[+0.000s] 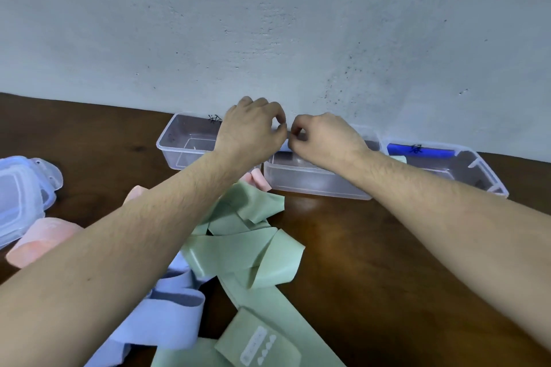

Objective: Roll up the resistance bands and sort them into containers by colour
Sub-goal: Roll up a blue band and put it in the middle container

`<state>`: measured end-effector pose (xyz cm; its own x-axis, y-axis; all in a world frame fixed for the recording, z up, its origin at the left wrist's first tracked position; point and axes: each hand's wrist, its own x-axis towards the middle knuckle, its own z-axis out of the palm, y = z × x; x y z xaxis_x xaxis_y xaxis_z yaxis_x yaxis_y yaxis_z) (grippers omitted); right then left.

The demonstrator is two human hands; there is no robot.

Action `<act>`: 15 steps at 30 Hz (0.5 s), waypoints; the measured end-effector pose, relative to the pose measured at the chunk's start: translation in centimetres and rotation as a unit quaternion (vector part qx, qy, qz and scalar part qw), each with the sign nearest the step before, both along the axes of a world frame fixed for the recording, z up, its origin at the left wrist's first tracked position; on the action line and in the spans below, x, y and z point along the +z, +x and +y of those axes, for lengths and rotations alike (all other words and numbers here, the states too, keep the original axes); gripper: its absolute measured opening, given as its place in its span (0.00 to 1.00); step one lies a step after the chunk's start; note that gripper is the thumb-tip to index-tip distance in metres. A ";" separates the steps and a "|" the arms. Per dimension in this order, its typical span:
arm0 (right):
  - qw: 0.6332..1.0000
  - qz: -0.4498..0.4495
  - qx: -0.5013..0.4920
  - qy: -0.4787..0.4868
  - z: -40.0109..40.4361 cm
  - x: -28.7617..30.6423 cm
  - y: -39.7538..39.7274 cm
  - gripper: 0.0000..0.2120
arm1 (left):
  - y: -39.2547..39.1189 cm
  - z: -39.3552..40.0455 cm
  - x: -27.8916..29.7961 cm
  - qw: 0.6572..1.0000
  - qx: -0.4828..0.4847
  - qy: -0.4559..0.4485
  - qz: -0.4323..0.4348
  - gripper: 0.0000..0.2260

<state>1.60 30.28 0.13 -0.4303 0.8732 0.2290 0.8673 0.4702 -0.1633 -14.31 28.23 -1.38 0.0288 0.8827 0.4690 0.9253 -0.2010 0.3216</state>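
While both hands, left hand (253,125) and right hand (320,135), pinch something small and pale blue over the middle clear plastic container (316,185), I reckon it's a rolled band going in, loose green bands (253,247) waiting on the dark wooden table (387,262).

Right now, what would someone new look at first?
Two hands meet at the middle container by the wall: the left hand and right hand pinch something small between them. Nearer, a loose green resistance band sprawls across the dark wooden table.
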 end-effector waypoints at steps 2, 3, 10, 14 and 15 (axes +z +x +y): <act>1.000 0.015 0.018 -0.003 -1.5 0.3 0.5 0.11 | 0.6 -1.8 0.2 1.000 -0.004 0.006 -0.012 0.07; 0.999 0.021 0.031 -0.009 -2.4 0.4 0.7 0.11 | 1.0 -2.8 0.1 1.000 -0.005 0.005 -0.016 0.07; 0.992 0.017 0.108 -0.069 -7.8 -0.7 3.0 0.12 | 3.8 -10.6 -0.2 0.998 0.033 -0.054 -0.028 0.06; 0.982 0.026 0.167 -0.083 -10.1 -1.2 4.1 0.12 | 4.9 -15.3 -1.0 0.992 0.079 -0.094 -0.008 0.08; 0.979 0.025 0.182 -0.086 -10.7 -1.3 4.2 0.12 | 4.8 -16.5 -1.4 0.991 0.089 -0.100 -0.003 0.08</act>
